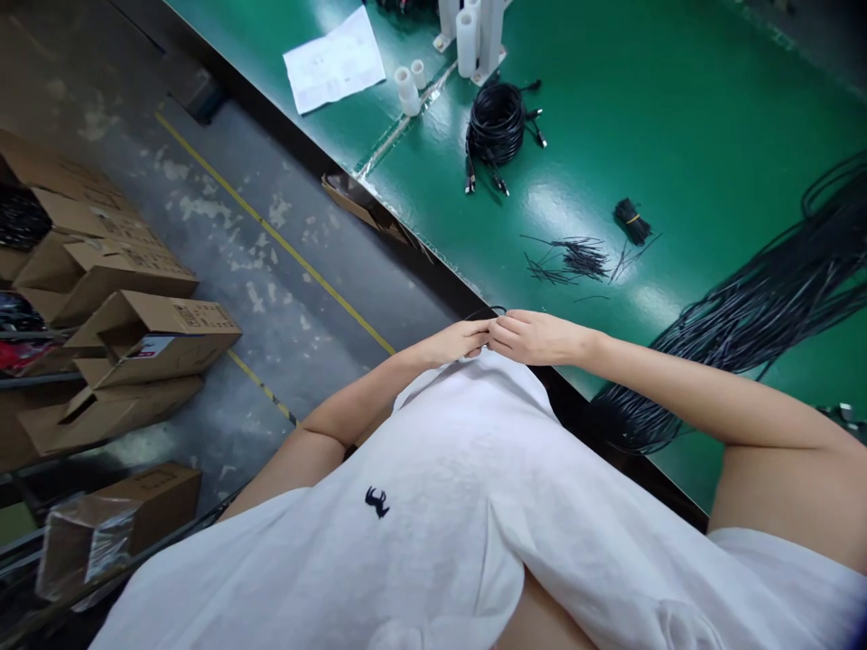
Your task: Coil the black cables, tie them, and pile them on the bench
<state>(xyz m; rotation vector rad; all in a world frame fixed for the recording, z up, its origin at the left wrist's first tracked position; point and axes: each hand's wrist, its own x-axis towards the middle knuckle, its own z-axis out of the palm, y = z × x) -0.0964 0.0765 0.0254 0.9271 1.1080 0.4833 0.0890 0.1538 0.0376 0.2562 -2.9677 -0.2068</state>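
A thin black cable [489,311] is being pinched at the green table's [677,108] near edge, just before the white shirt [440,506]. It is being gripped by the left hand [455,343] and right hand [535,338], fingertips meeting, fingers curled narrow.

Bright overhead glare on the green table [677,108]; edges warped, perhaps slightly soft.

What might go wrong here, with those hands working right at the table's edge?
The thin black cable, pinched between left hand and right hand, sits over the green table edge, so it might drop to the floor. The big cable bundle lies beside the right arm and might snag. The loose black ties could scatter.
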